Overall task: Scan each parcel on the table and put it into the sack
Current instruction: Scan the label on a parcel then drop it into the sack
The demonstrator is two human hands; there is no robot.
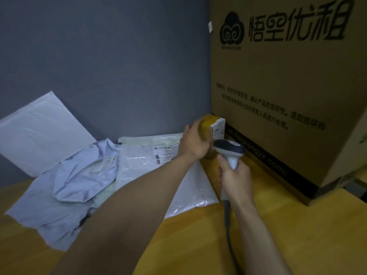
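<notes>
Left hand: a small taped parcel is gripped, held at centre right of the frame beside a large cardboard box. Right hand: the scanner is held by its handle, head aimed close at the parcel. Scanning is judged under way. Left to be processed on the table: plastic mailers, white envelope. Crumpled pale-blue material, lower left, is possibly the sack.

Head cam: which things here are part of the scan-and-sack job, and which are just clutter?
Job:
small taped box in left hand
scanner in right hand
clear poly parcel with label
white mailer propped at the back
crumpled pale blue bag (parcel or sack, cannot tell)

Lying about:
large printed carton
</notes>
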